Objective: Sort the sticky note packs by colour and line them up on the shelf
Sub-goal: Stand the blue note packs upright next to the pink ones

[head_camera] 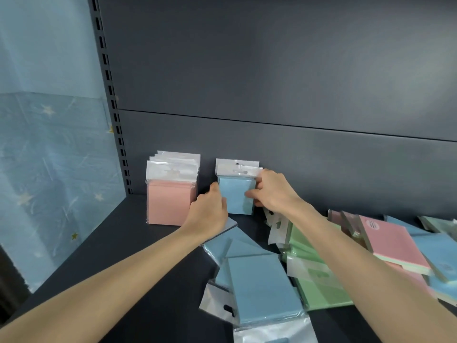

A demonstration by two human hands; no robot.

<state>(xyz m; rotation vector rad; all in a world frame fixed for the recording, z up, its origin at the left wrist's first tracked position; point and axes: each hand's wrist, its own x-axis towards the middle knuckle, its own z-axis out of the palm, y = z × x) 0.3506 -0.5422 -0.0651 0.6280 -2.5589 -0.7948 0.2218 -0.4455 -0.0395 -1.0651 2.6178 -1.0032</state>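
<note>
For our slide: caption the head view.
Left hand and right hand hold a blue pack upright beside the pink row.

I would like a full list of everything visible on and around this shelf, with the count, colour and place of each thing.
upright pink packs: several in one row, pink, standing at back left of the shelf
upright blue packs: at least two, blue, standing right of the pink row
loose blue packs: several, blue, lying in a heap at front centre
green packs: several, green, lying right of the loose blue ones
mixed pile: count unclear, pink, blue and greenish, far right
shelf: one, dark grey
back panel: dark grey, behind
slotted post: one, grey, back left
star-printed sheet: one, light blue, left
left hand: holds the front upright blue pack's left edge
right hand: holds its right edge
</note>
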